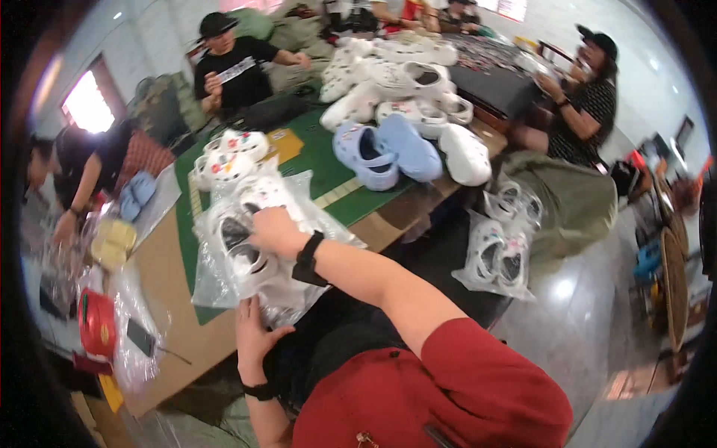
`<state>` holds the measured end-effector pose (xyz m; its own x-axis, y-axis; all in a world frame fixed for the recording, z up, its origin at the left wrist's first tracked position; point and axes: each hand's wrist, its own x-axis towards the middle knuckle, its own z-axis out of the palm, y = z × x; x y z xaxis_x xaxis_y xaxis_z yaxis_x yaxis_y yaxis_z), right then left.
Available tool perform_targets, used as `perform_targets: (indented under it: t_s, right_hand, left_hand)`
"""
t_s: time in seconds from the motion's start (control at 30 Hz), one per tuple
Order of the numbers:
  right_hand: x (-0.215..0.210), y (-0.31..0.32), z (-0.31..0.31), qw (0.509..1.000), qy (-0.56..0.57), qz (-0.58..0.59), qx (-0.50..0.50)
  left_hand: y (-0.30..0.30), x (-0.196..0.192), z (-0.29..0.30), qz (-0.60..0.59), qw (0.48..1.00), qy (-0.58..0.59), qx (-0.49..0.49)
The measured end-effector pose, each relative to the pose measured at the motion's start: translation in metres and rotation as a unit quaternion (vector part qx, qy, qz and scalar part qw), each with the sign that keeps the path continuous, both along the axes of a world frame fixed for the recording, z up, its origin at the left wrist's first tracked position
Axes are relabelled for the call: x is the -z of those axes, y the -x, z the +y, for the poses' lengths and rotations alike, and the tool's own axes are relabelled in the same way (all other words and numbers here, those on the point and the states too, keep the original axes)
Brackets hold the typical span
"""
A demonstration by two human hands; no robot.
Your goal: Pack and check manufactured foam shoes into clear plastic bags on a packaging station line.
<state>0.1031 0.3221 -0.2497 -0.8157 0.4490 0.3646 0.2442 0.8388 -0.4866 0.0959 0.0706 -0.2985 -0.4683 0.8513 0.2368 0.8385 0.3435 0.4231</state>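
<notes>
A clear plastic bag [299, 201] lies on the table edge in front of me with white clog shoes [246, 257] inside it. My right hand [275, 230] reaches across and presses on top of the bag and the shoes, a black band on its wrist. My left hand [255, 328] grips the bag's near lower edge from below. A second pair of white clogs with coloured charms [228, 157] sits just beyond the bag on the green mat [321, 160].
Two light blue clogs [385, 153] and a heap of white clogs [396, 89] lie farther along the table. Bagged white clogs [497, 250] hang off the right edge. Other people sit around. A red object [97, 321] and yellow shoes [112, 243] are at left.
</notes>
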Motion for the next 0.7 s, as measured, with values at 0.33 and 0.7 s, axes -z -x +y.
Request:
perform_targets:
  t_s: [0.33, 0.7]
  right_hand:
    - [-0.007, -0.081, 0.058, 0.990, 0.075, 0.119, -0.008]
    - [-0.083, -0.365, 0.172, 0.849, 0.206, 0.441, 0.208]
  left_hand:
    - [0.000, 0.004, 0.003, 0.004, 0.998, 0.064, -0.007]
    - [-0.005, -0.007, 0.007, 0.060, 0.998, 0.031, -0.004]
